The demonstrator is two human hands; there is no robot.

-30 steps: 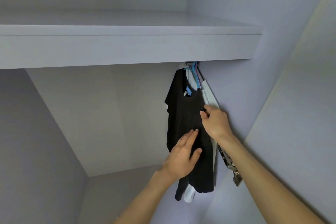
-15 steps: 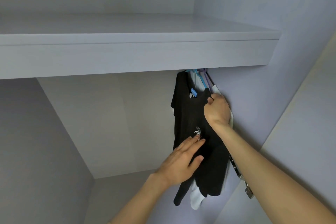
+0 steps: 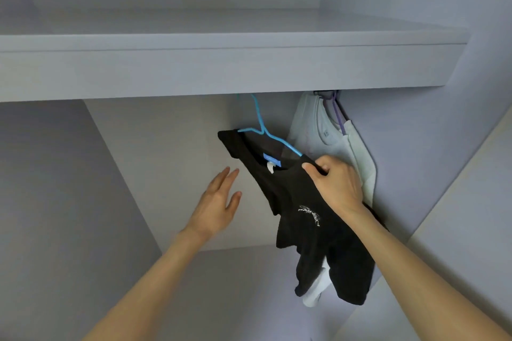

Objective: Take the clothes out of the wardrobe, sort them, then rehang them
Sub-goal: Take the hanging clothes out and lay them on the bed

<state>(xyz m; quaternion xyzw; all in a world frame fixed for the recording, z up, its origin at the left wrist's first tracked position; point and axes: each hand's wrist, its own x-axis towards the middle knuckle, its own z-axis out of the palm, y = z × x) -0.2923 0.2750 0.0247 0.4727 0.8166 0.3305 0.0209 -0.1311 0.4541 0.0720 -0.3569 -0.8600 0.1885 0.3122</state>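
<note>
Up inside the wardrobe [image 3: 116, 174], my right hand [image 3: 336, 184] had its fingers curled round the near shoulder of the black T-shirt [image 3: 302, 202], thumb on the front of the cloth and the other fingers tucked behind the edge. That shirt sat on a blue hanger [image 3: 266, 133], which was tilted, its far shoulder higher and further left, its near arm sloping down to my grip. The top of its hook ran up behind the front edge of the shelf [image 3: 221, 72], so I could not tell whether it was on the rail. A small blue label showed inside the collar, and a small white print lay on the chest just below my wrist. The body of the shirt hung down crumpled under my right forearm. My left hand [image 3: 219, 202] was flat and relaxed, fingers straight and together, just left of the shirt and not touching it. Behind the black shirt, close to the right wall, a pale T-shirt [image 3: 327, 130] hung from a purple hanger [image 3: 339, 116] under the shelf, and a bit of white cloth peeped out below the black hem.
</note>
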